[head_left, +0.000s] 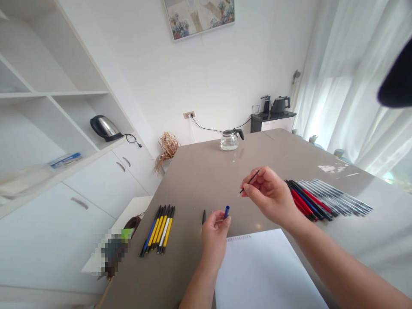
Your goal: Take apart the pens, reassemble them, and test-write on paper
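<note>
Upright between the thumb and fingers of my left hand (215, 236) is a blue pen barrel (227, 210), its top end open and most of its length hidden. My right hand (272, 197) pinches a thin dark pen refill (250, 182), tilted, with a pale tip at its lower end. The two pieces are apart. A small black pen part (204, 217) lies on the table just left of my left hand. Below both hands rests a white spiral-bound pad (264, 266), with a blank page showing.
Several yellow, blue and white pens (161, 229) lie side by side at left. Right of my right hand is a row of red, blue and black pens (309, 199) beside clear ones (341, 197). A glass pot (229, 140) stands at the far table (196, 171) edge.
</note>
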`<state>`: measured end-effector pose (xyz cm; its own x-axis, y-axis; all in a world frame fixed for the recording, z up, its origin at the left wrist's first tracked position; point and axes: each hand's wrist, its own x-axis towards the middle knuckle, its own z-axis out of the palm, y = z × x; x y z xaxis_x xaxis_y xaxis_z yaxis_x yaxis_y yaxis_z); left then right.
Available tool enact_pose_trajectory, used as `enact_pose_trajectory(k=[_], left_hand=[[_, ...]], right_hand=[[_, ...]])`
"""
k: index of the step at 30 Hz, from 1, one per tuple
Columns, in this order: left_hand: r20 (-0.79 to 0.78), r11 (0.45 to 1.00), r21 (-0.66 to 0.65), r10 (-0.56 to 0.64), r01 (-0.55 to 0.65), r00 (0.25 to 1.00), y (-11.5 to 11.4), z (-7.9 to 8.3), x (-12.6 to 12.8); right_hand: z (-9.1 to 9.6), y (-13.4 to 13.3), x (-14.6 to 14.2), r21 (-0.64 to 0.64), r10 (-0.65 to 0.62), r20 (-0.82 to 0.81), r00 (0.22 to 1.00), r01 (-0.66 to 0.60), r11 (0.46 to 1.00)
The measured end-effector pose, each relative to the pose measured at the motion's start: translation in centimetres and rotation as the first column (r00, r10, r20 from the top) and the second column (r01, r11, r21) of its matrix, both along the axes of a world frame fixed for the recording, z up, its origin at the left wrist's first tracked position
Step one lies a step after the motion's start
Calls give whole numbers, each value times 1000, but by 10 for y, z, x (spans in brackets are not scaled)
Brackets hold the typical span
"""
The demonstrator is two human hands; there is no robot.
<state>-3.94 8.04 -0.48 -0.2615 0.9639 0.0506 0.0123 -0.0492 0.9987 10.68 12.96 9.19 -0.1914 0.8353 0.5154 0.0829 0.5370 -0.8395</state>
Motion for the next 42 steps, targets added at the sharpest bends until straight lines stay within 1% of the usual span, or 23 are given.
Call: enact_pose_trajectory(k=[1,3,8,12,16,19,22,24,26,27,29,30,32,34,35,37,42], left_hand=[[-12,1000,1,-3,3,1000,0,0,1],[-30,1000,5,-8,8,1000,-1,2,2],[-58,1000,12,-14,15,998,-1,3,4],[-76,1000,8,-24,24,997,-1,2,4],[-82,1000,5,-30,30,996,-1,1,3],[-69,1000,8,-29,30,997,-1,1,4],[-63,1000,15,-25,26,998,-1,2,4],[-61,999,21,-22,24,998,-1,3,1],[-44,999,31,16,-15,999,1,5,-4],[-27,998,39,59,-57,998,2,6,-8],[27,981,53,187,-188,982,5,9,-18],[62,965,53,255,-258,965,7,10,-24],[122,927,45,366,-373,923,9,12,-33],[155,899,42,426,-437,891,12,13,-39],[164,890,41,442,-454,882,12,14,-41],[176,883,33,456,-468,872,14,14,-43],[176,889,6,450,-458,875,14,14,-41]], right_hand=[[2,-5,1,-5,38,-40,998,-38,999],[2,-11,0,-22,81,-39,996,-82,996],[-6,-10,0,-32,89,14,996,-88,996],[-8,-9,0,-28,106,46,993,-105,994],[-8,-10,-1,-7,83,127,988,-82,997],[-9,-11,-3,4,67,239,969,-70,998],[-10,-9,-4,19,85,351,932,-98,995],[-13,-5,-4,7,118,384,916,-131,991],[-19,1,-4,-38,140,395,908,-136,990],[-22,5,-4,-67,137,402,905,-120,991],[-32,15,-8,-116,128,440,889,-85,990],[-37,21,-11,-129,132,475,870,-80,988],[-49,31,-20,-116,169,567,807,-124,985],[-59,37,-33,-81,201,681,704,-201,976],[-63,39,-39,-65,205,732,650,-232,970],[-71,41,-53,-51,208,780,590,-271,961],[-83,39,-76,-27,200,814,545,-309,951]])
